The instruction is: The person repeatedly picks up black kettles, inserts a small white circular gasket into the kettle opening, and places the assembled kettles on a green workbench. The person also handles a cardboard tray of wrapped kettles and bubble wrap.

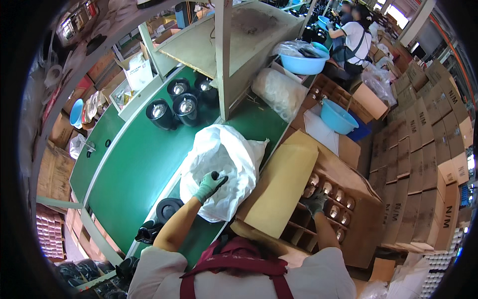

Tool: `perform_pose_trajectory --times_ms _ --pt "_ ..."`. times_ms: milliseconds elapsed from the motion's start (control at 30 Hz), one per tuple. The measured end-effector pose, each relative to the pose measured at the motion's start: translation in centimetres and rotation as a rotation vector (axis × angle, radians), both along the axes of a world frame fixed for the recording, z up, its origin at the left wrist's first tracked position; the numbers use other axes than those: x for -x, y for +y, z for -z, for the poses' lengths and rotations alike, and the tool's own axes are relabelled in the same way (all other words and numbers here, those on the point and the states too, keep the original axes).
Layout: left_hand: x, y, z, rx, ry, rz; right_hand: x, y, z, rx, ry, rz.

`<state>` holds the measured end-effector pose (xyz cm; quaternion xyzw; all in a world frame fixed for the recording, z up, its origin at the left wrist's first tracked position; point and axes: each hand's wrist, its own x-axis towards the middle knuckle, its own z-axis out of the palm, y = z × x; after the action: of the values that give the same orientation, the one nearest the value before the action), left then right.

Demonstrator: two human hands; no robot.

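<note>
Reaching forward, the right hand (314, 201) dips into the carton (362, 241).

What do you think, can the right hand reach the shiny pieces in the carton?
Probably yes: the right hand is beside the shiny pieces, and the left flap of the carton lies folded outward, leaving them uncovered.
</note>
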<state>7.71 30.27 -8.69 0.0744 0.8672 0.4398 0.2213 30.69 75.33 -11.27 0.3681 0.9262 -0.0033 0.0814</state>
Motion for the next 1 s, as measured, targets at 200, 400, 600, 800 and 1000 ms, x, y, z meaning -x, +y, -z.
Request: perform_pose_trajectory --times_ms 200,400,600,800,1000 --pt "0.1 1.6 -0.5 -0.145 0.410 0.030 -8.3 4.0 -4.2 0.302 0.900 0.212" --pt "-0.9 0.9 -4.8 0.103 0.271 0.019 -11.3 -5.8 -14.2 0.672 1.042 0.030" --pt "-2.4 -0.9 -5.3 -0.346 0.033 -0.112 -3.4 -18.2 -19.4 1.429 1.151 0.235" --pt "-5.2 -4.2 -13.4 -0.956 -0.173 -0.216 6.3 -27.0 -16.9 1.453 0.978 -0.010" --pt "-7.0 -8.8 -14.7 -0.451 0.466 -0.182 6.1 -30.7 -16.1 1.516 0.968 -0.211"
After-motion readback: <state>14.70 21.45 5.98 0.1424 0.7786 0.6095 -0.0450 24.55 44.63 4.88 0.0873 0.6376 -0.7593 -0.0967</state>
